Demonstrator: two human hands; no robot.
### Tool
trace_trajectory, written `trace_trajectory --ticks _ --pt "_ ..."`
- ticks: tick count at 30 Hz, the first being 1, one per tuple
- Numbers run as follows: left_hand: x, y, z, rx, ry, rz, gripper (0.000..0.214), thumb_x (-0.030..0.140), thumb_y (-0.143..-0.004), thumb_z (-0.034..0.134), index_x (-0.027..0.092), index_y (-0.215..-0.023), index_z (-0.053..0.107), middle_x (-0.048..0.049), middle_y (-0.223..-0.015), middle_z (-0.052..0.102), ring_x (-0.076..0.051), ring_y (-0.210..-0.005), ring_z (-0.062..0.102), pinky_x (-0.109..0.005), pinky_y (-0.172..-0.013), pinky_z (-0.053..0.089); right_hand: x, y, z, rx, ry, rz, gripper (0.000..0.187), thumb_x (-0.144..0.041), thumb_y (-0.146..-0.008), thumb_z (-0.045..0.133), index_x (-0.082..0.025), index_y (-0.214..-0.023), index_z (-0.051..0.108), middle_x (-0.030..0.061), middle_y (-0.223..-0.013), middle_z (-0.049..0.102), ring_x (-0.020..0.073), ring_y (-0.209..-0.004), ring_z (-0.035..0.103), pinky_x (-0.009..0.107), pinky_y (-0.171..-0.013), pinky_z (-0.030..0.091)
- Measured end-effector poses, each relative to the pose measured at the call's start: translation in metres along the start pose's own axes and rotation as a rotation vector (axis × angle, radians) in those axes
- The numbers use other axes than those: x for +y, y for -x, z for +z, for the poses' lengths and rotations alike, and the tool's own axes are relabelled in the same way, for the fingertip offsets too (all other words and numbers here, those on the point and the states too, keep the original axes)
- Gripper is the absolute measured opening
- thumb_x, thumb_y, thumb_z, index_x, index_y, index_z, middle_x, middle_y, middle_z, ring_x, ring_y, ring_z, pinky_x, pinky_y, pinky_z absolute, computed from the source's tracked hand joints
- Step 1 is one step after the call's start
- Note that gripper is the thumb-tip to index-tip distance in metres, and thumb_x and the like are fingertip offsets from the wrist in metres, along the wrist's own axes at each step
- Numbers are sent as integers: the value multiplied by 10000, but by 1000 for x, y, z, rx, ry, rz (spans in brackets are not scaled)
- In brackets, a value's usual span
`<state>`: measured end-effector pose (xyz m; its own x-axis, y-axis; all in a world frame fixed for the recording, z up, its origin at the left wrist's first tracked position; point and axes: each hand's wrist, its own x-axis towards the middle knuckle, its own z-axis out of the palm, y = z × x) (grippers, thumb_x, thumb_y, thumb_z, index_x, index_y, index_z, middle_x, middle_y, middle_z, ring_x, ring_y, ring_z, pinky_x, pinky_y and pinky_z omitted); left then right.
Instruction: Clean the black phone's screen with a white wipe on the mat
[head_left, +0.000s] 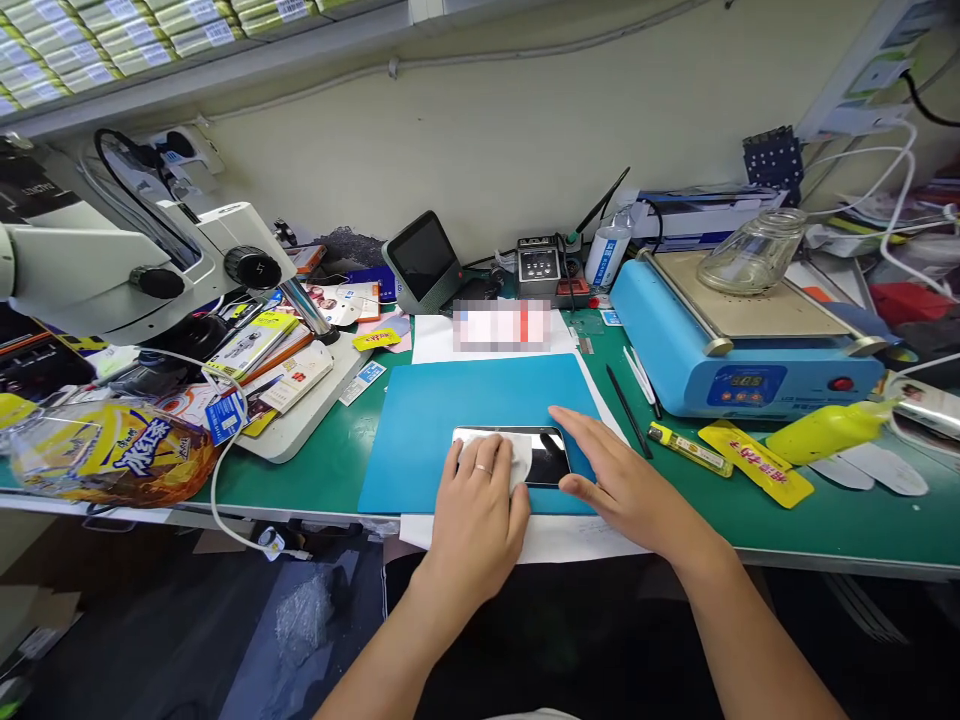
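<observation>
A phone (547, 458) with a dark, shiny screen lies face up and sideways on a blue mat (491, 385). Pressed onto the screen's left half is a white wipe (519, 452), under the bent fingers of my left hand (480, 510), which wears a ring. That hand covers part of the wipe and the phone's lower left edge. By the phone's right end is my right hand (619, 475), its thumb and fingers spread apart. It holds nothing; whether the thumb touches the phone's edge I cannot tell.
To the right stands a blue heating plate machine (675, 350) bearing a glass jar (752, 255); a yellow bottle (829, 432) and cutter knife (690, 449) lie before it. At left are a microscope (135, 270) and a big tea bottle (112, 450). A black pen-like tool (628, 408) lies beside the mat.
</observation>
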<state>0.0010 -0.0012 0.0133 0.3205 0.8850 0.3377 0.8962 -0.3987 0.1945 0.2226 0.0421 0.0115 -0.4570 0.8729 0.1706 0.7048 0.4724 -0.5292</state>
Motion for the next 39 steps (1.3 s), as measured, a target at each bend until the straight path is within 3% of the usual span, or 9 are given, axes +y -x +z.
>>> trace_trajectory --ticks 3,9,15,21,29,36,39 --pt "-4 -10 0 7 -42 4 376 235 -1060 423 123 -1391 559 -122 -1415 640 -292 -1304 580 -535 -1203 408 -2 -1 -1 15 2 15 857 -723 -955 462 -214 -1634 341 168 -1633 477 329 -1506 457 506 -1199 438" --pt "0 3 0 33 -54 26 426 215 -1039 449 99 -1443 516 -137 -1436 622 -286 -1345 556 -502 -1199 426 -2 -1 -2 8 16 3 866 -733 -949 460 -216 -1633 340 169 -1622 491 332 -1493 474 509 -1188 452" --pt "0 -6 3 16 -63 7 416 232 -1040 441 91 -1420 537 -148 -1427 620 -301 -1332 562 -523 -1222 395 -1 -1 1 24 20 -16 859 -736 -947 459 -224 -1628 348 171 -1605 511 337 -1487 481 519 -1188 452" --pt "2 12 3 23 -66 40 446 225 -1035 431 94 -1456 502 -153 -1460 596 -302 -1360 537 -522 -1204 411 -1 0 -1 21 32 -18 863 -730 -946 471 -239 -1640 322 158 -1621 498 327 -1490 480 506 -1182 464" --pt "22 -32 4 -86 -7 120 436 334 -1085 384 85 -1390 569 -149 -1404 631 -301 -1313 566 -505 -1204 405 2 -1 2 48 37 -61 905 -770 -934 398 -205 -1637 319 183 -1603 512 333 -1488 481 515 -1188 452" --pt "22 8 -7 -129 97 154 432 204 -1044 384 131 -1454 500 -108 -1470 588 -276 -1369 519 -494 -1226 359 3 1 2 22 40 -68 886 -745 -948 428 -226 -1652 287 173 -1626 487 326 -1510 452 510 -1189 451" --pt "22 4 -7 -148 106 158 428 208 -1040 383 147 -1447 504 -97 -1464 597 -268 -1358 534 -491 -1219 370 3 1 3 23 40 -64 887 -744 -946 439 -235 -1655 282 165 -1630 483 324 -1512 448 514 -1192 448"
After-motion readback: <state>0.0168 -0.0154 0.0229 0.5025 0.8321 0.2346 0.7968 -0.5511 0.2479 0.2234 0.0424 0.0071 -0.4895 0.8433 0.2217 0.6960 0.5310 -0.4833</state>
